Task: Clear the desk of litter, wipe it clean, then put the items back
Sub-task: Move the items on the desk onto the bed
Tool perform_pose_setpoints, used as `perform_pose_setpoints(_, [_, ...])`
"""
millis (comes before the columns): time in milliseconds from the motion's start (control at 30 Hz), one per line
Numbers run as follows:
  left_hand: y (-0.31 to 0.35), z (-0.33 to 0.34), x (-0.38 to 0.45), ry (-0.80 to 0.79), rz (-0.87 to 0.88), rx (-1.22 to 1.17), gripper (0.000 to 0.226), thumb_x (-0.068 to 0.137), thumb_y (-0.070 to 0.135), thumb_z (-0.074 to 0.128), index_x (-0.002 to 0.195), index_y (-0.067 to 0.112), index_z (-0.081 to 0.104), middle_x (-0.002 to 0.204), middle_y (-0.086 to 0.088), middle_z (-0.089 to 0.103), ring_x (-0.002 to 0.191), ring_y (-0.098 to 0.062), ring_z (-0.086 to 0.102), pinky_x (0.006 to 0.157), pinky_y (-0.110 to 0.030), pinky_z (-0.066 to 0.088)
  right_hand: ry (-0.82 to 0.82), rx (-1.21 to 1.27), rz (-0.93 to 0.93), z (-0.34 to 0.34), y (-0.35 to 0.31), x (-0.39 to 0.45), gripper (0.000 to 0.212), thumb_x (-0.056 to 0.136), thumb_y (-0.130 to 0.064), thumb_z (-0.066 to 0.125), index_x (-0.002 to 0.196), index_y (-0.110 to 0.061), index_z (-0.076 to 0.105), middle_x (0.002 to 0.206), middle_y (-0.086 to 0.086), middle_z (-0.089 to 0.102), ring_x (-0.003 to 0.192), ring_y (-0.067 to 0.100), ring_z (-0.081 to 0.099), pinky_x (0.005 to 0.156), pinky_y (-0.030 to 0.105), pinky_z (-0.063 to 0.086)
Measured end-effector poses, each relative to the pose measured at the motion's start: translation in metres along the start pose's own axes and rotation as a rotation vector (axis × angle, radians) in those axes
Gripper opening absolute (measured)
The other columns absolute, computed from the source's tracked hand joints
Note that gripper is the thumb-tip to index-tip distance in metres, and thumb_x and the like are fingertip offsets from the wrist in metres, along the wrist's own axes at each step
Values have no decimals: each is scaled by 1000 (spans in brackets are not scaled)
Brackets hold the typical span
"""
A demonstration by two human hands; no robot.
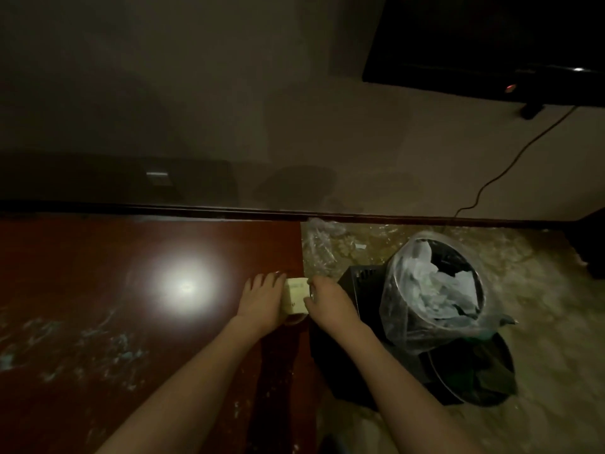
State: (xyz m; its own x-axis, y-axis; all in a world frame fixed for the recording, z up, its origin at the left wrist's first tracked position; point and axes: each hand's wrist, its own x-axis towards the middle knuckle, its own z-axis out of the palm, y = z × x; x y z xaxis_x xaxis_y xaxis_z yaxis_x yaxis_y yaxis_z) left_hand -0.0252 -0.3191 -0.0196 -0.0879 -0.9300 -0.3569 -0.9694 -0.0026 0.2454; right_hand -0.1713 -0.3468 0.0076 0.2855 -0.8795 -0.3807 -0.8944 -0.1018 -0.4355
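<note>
Dim room, seen from above; much lost in shadow.

Left hand (pixel 263 298) flat against the left face of a small pale box (pixel 296 295), fingers nearly straight and pointing away, thumb side touching the box. Right hand (pixel 329 299) against the box's right face, fingers curled over its far top corner; fingertips hidden behind the box edge, so depth of grip unclear. Something small and shiny at the right hand's knuckles, too small to identify. Box pinched between both hands at the right edge of the desk (pixel 98 290), partly overhanging; underside hidden, with a dark rounded shape just below it, not identifiable. Print on the box unreadable.

Left of the left hand: bright glare spot (pixel 185 286) on the reddish desk top, washing out the surface there. Farther left and nearer the body: pale smears (pixel 108 339) across the wood, blurred.

Right of the right hand: a bin (pixel 438 290) lined with a clear bag, crumpled pale litter inside, contents hard to separate. Dark boxy object (pixel 363 280) between hand and bin, mostly covered. Second dark bin (pixel 474 375) below, half hidden under the first.

Beyond the hands: clear plastic scrap (pixel 322 237) on the floor by the desk corner. Far right, a black screen (pixel 491 44), cut off by the frame, with a cable (pixel 510 158) trailing down the wall.
</note>
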Motion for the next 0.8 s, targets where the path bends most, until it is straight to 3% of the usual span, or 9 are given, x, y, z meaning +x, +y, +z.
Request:
perform_pose_setpoints(167, [-2,1,6,23,-70,68,84,78,57,60,142,14,28,132,-9,40,121,-26,36,103,-35,28,-76,67,-7,7,4,28,26,93,-15,49,118,-11,53,117,8,56,105,25,56,83,34,48])
perform_pose_setpoints(367, [-14,-3,-6,60,-320,-127,68,73,43,69,125,13,39,120,-7,46,108,-23,47,84,-31,41,-208,156,65,23,-4,43,48,88,-16,60,132,-11,40,128,12,51,112,29,53,91,37,48])
perform_pose_setpoints(467, [-23,-4,-23,132,-417,-210,63,72,41,69,121,14,40,115,-5,51,103,-22,49,74,-30,38,-209,328,157,25,-3,45,43,87,-5,59,127,-10,46,116,9,59,100,23,58,76,26,45])
perform_pose_setpoints(567, [-29,-7,-45,210,-524,-311,66,71,47,70,119,13,40,111,-6,53,100,-23,51,69,-30,37,-222,436,196,22,-5,43,28,85,8,50,108,-8,51,95,5,56,80,18,54,60,24,43])
perform_pose_setpoints(633, [-32,-9,-62,258,-598,-376,69,71,48,71,120,11,40,109,-8,54,97,-26,54,67,-31,40,-201,433,168,22,-10,36,31,81,12,47,106,-6,52,91,4,54,80,25,60,69,35,54])
perform_pose_setpoints(700, [-35,-11,-80,294,-674,-413,68,71,46,72,120,11,39,108,-9,55,95,-27,55,67,-32,43,-196,418,115,26,-16,28,33,81,10,46,107,-9,54,95,4,56,87,31,63,77,44,54])
perform_pose_setpoints(800, [-34,-14,-108,355,-761,-472,60,72,42,74,109,13,37,101,-5,53,85,-23,53,64,-31,39,-192,424,30,28,-32,13,26,85,5,45,102,-12,54,98,6,59,84,23,56,67,28,41])
